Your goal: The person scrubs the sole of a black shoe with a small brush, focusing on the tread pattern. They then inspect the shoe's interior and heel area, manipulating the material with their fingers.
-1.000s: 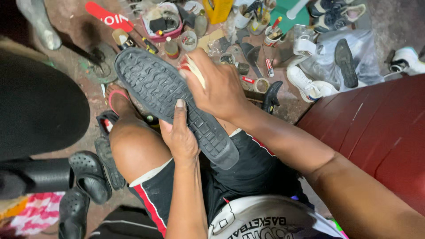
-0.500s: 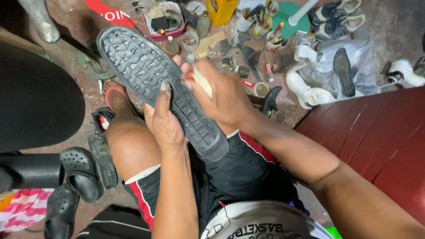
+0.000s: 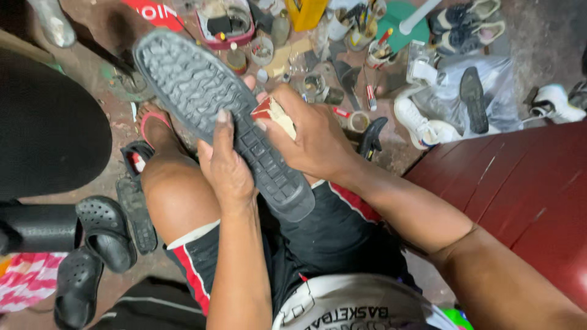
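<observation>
A black shoe [image 3: 202, 98] lies sole-up across my lap, its treaded toe pointing up-left and its heel near my shorts. My left hand [image 3: 226, 165] grips the shoe's near edge, thumb laid over the tread. My right hand [image 3: 312, 137] presses a small folded red and cream piece [image 3: 275, 113], maybe sandpaper, against the sole's far edge at mid-length. My bare knee [image 3: 177, 195] sits under the shoe.
The dirt floor ahead holds glue pots, cans and tools [image 3: 318, 79], a yellow container [image 3: 306, 11], white sneakers [image 3: 422, 125], a loose black sole on plastic [image 3: 474, 98]. Black clogs [image 3: 101, 235] lie left. A dark red bench [image 3: 520, 183] is at right. A black rounded object [image 3: 43, 134] fills the left.
The shoe has been lifted and shifted slightly up-left in view. My right hand has slid along the sole's edge with the folded piece. My left hand keeps its grip.
</observation>
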